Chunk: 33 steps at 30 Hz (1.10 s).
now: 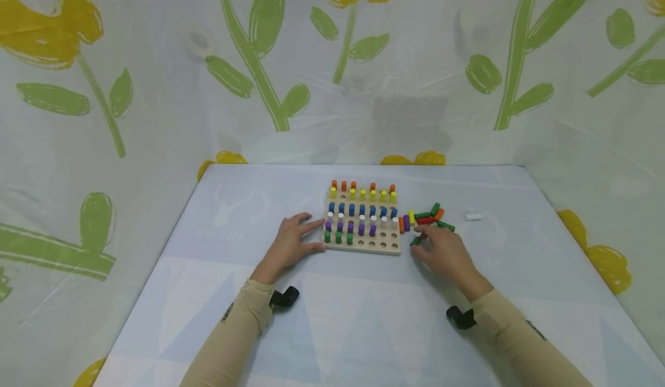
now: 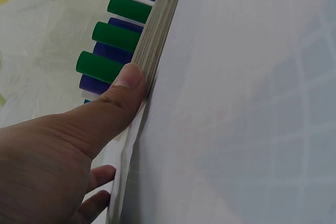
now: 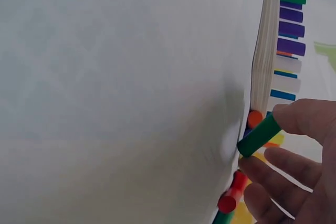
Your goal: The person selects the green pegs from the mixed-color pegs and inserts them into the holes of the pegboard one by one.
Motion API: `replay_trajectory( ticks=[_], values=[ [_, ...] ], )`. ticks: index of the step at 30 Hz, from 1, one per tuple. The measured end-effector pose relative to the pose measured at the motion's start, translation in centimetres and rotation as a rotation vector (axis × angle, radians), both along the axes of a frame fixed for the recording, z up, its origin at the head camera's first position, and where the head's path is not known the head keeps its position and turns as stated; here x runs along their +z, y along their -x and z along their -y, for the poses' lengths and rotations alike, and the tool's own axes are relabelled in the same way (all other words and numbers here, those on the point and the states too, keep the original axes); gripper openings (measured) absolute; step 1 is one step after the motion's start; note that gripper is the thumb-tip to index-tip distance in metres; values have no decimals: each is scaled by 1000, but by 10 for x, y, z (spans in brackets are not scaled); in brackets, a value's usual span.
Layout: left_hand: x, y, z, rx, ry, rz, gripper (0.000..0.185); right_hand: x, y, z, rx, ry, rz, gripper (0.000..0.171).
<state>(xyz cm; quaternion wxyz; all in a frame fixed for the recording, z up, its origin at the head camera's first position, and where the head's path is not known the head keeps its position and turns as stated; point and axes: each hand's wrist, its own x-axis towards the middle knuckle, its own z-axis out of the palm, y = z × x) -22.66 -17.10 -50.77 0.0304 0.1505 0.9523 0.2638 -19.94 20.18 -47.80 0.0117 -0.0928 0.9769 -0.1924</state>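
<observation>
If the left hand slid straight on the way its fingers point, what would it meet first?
The left hand points right, at the wooden peg board. Its thumb already presses the board's near edge, so it would likely meet the board, then the green pegs.

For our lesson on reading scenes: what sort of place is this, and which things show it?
Probably a screened-off tabletop activity or recording booth: flower-printed sheets wall in a pale table, where a wooden pegboard holds coloured pegs, with loose pegs beside it.

I see soft, even, bright light with only faint shadows on the bench [image 1: 363,317] under my left hand [image 1: 291,241] and right hand [image 1: 441,251], mild glare on the plastic backdrop [image 1: 415,86], and slightly blurred, tilted close-ups from both wrist views.
</observation>
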Motion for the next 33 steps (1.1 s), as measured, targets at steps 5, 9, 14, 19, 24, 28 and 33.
replay_trajectory(
  ticks=[5, 9, 14, 19, 24, 28, 33],
  values=[
    [0, 0, 0, 2, -2, 6, 72, 1, -5, 2, 6, 10, 0, 42],
    [-1, 0, 0, 2, -2, 12, 72, 0, -7, 2, 5, 11, -26, 38],
    [0, 0, 0, 7, -8, 19, 73, -1, -6, 0, 3, 6, -60, 34],
    [1, -1, -1, 11, -12, 19, 72, -1, -3, 0, -12, 15, -85, 30],
    [1, -1, -1, 8, -11, 17, 72, 0, -3, 0, -7, 37, -105, 30],
    [1, 0, -1, 3, -9, 9, 72, 0, -2, -1, 9, 42, -107, 30],
    [0, 0, 0, 1, -11, 8, 72, 0, -1, 0, 8, 47, -95, 29]
  ],
)
